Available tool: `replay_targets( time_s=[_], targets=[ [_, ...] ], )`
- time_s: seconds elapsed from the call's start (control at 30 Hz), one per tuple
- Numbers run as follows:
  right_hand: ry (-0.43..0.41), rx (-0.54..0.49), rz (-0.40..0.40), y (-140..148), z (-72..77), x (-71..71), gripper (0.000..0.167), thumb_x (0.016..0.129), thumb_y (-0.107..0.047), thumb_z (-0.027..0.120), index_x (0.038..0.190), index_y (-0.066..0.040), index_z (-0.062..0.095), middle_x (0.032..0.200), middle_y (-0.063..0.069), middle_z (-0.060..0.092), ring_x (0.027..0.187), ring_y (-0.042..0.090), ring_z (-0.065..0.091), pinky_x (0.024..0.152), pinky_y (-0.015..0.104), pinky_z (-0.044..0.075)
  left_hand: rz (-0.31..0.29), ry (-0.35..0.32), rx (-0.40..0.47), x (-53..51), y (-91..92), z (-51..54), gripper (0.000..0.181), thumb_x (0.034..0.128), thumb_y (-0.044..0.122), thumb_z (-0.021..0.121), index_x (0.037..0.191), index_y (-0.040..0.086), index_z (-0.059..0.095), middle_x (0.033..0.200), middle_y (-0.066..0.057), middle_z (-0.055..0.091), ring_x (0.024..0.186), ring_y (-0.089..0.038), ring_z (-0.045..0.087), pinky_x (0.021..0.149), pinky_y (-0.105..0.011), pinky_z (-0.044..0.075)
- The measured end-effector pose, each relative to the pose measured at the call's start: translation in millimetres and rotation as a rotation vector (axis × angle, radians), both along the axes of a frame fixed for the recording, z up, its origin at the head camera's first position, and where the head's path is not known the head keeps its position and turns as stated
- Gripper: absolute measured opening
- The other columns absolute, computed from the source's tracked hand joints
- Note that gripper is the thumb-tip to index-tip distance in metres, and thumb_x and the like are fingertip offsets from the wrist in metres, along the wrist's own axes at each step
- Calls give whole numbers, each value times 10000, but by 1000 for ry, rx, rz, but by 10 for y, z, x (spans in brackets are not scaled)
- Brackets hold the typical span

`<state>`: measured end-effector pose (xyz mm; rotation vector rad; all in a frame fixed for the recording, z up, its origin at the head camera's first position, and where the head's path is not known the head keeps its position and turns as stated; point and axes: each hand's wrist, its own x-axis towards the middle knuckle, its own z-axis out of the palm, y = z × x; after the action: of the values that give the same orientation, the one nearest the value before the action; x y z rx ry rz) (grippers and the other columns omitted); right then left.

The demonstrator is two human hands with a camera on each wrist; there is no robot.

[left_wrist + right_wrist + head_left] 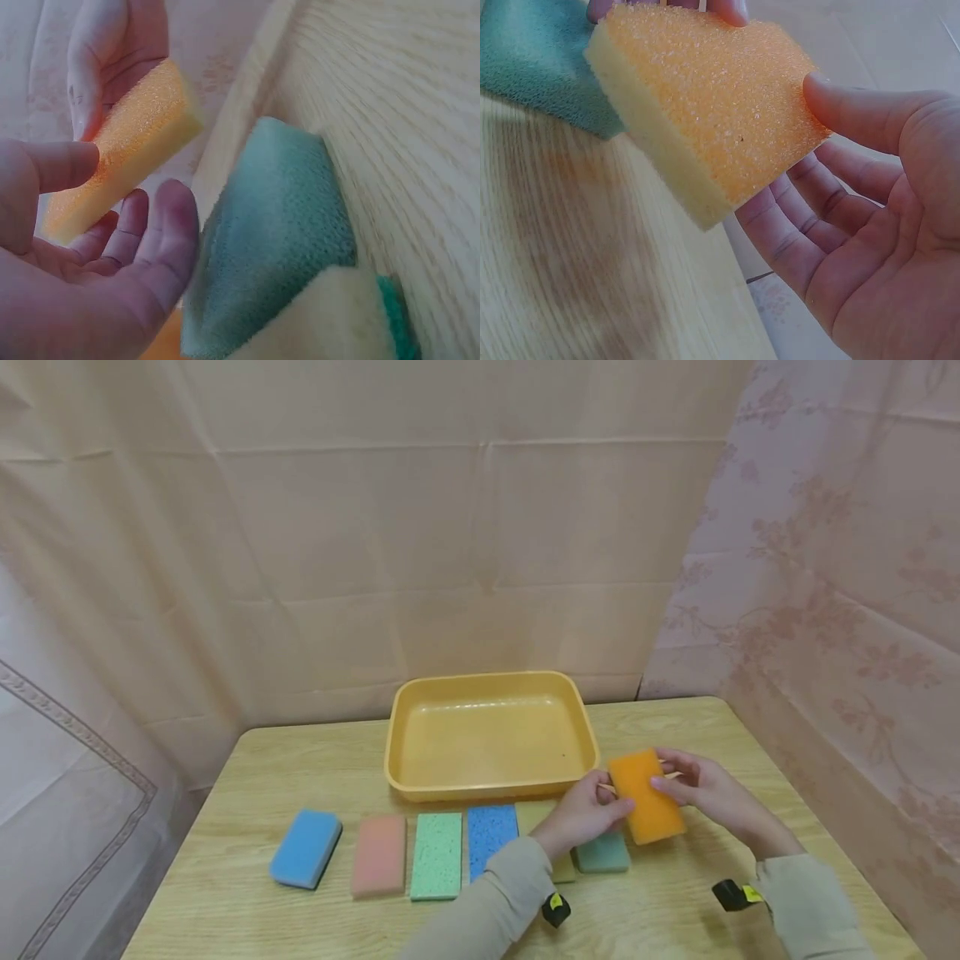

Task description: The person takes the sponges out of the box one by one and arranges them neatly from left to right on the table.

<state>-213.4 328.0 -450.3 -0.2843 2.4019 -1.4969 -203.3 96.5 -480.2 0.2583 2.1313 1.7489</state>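
An orange sponge (pixel 647 797) with a pale yellow underlayer is held up off the table between both hands. My left hand (pixel 581 814) pinches its left edge, thumb on the orange face and fingers beneath. On the opposite edge my right hand (pixel 712 789) grips it the same way, as the right wrist view shows with the sponge (pixel 705 97) tilted. Just below the left hand lies a teal sponge (pixel 602 853). Beside that one, a yellowish sponge (pixel 534 814) is partly hidden by the left hand and sleeve.
Leftward along the wooden table (pixel 225 827) lie a dark blue sponge (pixel 491 831), a speckled green one (pixel 437 856), a pink one (pixel 378 856) and a light blue one (pixel 306 847). Behind the row stands a yellow tray (pixel 491 793), up against the beige curtain (pixel 480 543).
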Motion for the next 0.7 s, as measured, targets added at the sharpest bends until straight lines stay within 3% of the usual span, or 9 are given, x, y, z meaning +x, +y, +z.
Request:
replay_targets(
  time_s=[0.1,0.33,0.57,0.7],
  targets=[
    [-9,5,-2,7,-23,-1,735,1016,-309,645,1542,66,294,1401,252,505,1151,325,576,839,315,566,-25,35,-87,17,-18,1,243,964,328,715,1126,189,599,847,68,644,737,-93,600,666,-258,497],
    [-1,8,-15,34,-59,3,729,1016,-302,645,1539,70,299,1405,266,494,1152,330,572,831,326,568,-116,133,-260,50,-19,16,353,980,407,670,1195,130,636,941,101,693,855,-30,625,791,-250,524],
    [-7,6,-16,73,-107,4,729,1018,-298,643,1539,76,296,1395,266,492,1146,325,572,829,322,568,-163,212,-354,52,7,20,346,989,412,647,1154,108,653,919,90,694,813,-17,618,720,-225,522],
    [-22,3,-22,77,-128,9,737,1015,-302,647,1538,79,293,1396,265,486,1149,324,572,834,312,567,-172,226,-376,40,19,13,287,994,404,640,1058,127,681,790,94,656,677,-34,574,604,-224,489]
  ],
)
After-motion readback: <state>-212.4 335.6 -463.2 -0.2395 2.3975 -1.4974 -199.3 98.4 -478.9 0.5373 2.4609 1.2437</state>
